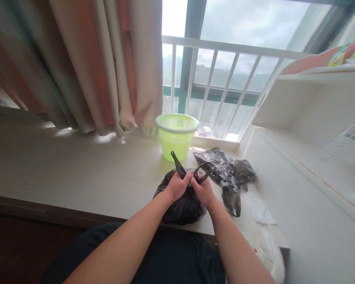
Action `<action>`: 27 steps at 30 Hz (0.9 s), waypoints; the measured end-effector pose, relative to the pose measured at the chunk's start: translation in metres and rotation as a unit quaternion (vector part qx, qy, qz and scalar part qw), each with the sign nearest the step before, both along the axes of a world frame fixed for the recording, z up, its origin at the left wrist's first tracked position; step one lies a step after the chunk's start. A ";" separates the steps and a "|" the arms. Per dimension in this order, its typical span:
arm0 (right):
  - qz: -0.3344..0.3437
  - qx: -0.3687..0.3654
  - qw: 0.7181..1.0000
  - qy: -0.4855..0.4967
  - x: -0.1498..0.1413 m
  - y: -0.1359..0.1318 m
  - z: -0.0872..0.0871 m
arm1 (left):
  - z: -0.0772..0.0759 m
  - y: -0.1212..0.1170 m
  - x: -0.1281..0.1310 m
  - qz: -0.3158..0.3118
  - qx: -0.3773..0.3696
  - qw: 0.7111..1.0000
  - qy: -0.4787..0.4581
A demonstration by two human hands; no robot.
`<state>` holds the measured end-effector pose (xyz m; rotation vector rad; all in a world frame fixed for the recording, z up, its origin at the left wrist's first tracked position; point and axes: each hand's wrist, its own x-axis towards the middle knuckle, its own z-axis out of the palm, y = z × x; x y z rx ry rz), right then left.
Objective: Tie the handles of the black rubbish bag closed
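Head view: left hand [178, 185] and right hand [201, 191] clamp black garbage-bag handles [178, 165]; best tighten evenly (thin film [183, 212] could tear)

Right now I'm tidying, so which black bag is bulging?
The rounded bag held at its top by the left hand and right hand; the crumpled black plastic to its right lies flatter.

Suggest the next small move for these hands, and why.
Probably draw the straps gently apart to tighten the neck: the left hand grips one strap of the bulging black bag, the right hand grips the looped other strap, and the hands nearly meet at its gathered top. The fingers hide whether a knot exists.
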<state>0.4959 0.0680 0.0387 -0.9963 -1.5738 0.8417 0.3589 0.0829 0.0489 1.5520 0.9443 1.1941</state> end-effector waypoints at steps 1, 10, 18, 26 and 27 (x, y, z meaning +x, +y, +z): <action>0.000 0.001 1.000 0.000 0.000 0.000 0.000 | 0.000 0.000 0.000 0.000 0.001 1.000 0.001; 0.001 0.003 1.000 0.009 0.000 0.002 -0.003 | -0.004 0.002 0.000 0.003 -0.006 1.000 0.007; 0.001 0.002 1.000 0.012 0.000 0.002 -0.003 | -0.003 0.001 0.000 0.003 -0.002 1.000 -0.001; 0.000 0.005 1.000 0.006 0.001 0.003 -0.004 | -0.001 0.000 0.000 0.002 -0.012 1.000 -0.006; 0.000 0.005 1.000 0.004 0.001 0.002 -0.004 | -0.001 0.000 0.000 0.002 -0.012 1.000 -0.006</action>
